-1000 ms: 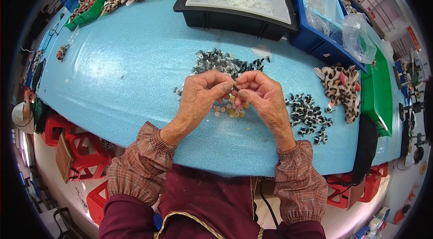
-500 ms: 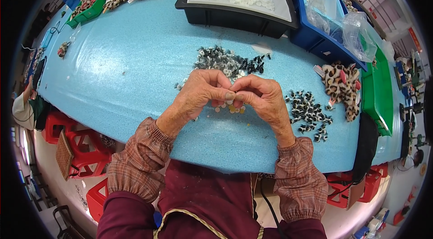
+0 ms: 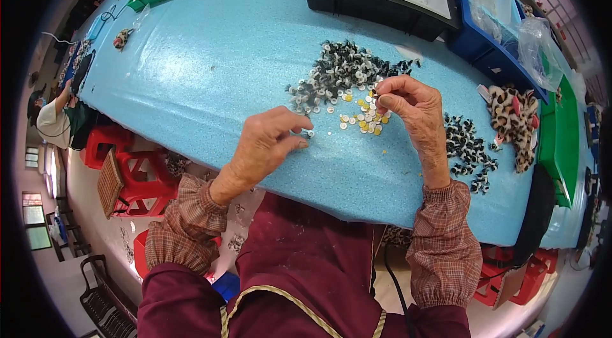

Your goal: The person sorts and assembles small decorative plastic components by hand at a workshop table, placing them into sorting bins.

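My left hand (image 3: 268, 145) is held low over the blue table, thumb and index finger apart. A small white-and-dark piece (image 3: 310, 134) lies by its fingertips, seemingly not gripped. My right hand (image 3: 417, 108) pinches a tiny dark piece (image 3: 375, 93), mostly hidden by the fingertips, above a scatter of small white and yellow discs (image 3: 363, 122). Behind the hands spreads a heap of small black stemmed pieces and pale round ones (image 3: 341, 64). To the right of my right wrist lies a second pile of black-and-white stemmed pieces (image 3: 468, 146).
A black tray (image 3: 376, 9) with a white liner holds translucent pieces at the back. Beside it stands a blue crate (image 3: 488, 60) with plastic bags. Leopard-print plush pieces (image 3: 513, 121) lie at right near a green tray (image 3: 561, 140). Red stools (image 3: 143, 178) stand below the table's left edge.
My hands, together at the fingertips before, have parted: the left sits lower and to the left, the right over the discs. The whole view has shifted and turned slightly.
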A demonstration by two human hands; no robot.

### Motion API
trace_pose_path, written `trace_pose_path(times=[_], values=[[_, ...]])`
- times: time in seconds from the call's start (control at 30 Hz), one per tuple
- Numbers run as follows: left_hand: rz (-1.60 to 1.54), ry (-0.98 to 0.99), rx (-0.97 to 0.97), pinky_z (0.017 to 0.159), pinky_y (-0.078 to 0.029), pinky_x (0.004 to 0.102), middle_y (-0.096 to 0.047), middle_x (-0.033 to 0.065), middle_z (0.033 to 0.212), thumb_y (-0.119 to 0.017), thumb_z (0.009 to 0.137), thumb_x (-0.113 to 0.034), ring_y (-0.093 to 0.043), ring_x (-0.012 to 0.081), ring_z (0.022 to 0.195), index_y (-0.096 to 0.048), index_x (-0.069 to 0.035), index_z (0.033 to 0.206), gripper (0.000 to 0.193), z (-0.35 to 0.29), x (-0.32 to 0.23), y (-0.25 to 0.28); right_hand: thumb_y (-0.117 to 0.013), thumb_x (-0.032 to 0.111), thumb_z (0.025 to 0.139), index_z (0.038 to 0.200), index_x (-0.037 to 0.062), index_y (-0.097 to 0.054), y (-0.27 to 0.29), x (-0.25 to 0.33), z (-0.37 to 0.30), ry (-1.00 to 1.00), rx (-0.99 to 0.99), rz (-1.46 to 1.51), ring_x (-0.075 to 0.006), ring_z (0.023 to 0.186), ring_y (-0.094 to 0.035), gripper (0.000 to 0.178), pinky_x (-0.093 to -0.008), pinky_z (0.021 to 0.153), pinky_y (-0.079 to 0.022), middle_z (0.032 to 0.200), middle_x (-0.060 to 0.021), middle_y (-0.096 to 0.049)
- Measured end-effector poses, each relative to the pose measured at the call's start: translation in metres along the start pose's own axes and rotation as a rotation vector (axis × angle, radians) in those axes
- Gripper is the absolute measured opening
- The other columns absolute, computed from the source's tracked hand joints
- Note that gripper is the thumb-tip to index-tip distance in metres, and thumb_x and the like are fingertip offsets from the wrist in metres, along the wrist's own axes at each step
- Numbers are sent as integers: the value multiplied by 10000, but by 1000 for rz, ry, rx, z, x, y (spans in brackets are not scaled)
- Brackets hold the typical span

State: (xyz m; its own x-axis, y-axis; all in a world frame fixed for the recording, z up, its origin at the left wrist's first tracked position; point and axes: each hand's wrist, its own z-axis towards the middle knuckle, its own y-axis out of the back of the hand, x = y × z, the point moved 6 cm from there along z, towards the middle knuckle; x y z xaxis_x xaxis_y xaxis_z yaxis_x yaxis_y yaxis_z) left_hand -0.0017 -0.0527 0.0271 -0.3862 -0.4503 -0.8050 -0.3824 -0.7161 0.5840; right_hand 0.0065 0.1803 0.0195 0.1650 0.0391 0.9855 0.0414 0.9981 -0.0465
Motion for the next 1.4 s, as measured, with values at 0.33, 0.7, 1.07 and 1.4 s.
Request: trace_pose_path(times=[0.33,0.7,1.07,1.4], values=[[-194,-155,-87,604,-487,274,-644,78,786,-639,734,41,-626,168,690,-653,-37,861,150,35,-15,-25,-671,6,776,922,1,-622,-14,-1,-5,-137,159,116,-96,644,-614,154,-215,576,-506,765,-43,-630],[-478,-138,-34,586,-494,234,-654,42,772,-631,783,25,-620,109,691,-632,-12,851,77,63,-17,-48,-687,71,791,918,-6,-625,-8,-5,-2,-183,148,30,-104,672,-600,161,-222,603,-507,794,-57,-635],[-921,166,73,522,-500,184,-646,82,798,-666,803,-21,-631,107,637,-506,-4,1027,276,73,2,-60,-613,-4,817,977,9,-667,-18,2,-1,64,160,-232,-81,680,-576,169,-194,590,-479,854,-39,-640],[-516,-134,-632,496,-456,189,-633,40,716,-692,791,-36,-592,74,591,-530,-18,1004,269,71,6,9,-592,232,900,1000,-7,-569,13,-3,2,-92,-32,183,-100,637,-552,260,-234,566,-475,810,-65,-594]])
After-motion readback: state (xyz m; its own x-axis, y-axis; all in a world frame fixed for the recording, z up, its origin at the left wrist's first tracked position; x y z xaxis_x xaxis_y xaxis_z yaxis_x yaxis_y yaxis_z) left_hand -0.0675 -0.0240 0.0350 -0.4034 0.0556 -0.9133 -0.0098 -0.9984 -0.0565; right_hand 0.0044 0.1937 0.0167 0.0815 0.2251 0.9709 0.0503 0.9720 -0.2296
